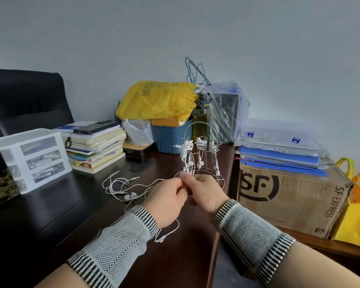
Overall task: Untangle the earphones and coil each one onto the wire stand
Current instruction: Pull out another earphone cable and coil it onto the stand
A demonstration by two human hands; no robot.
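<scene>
Both hands pinching one white earphone cable at the foot of the wire stand.

Left hand (167,201), knuckles up, fingers curled, pinches the white earphone cable (121,187); right hand (204,190) meets it thumb to thumb, fingers curled on the same cable. The cable's slack and earbuds lie on the dark desk (50,208) at 9 o'clock of the hands, with one end hanging under the left wrist. The wire stand (200,154), already carrying coiled earphones, stands at 12 o'clock, just beyond the fingertips.
</scene>
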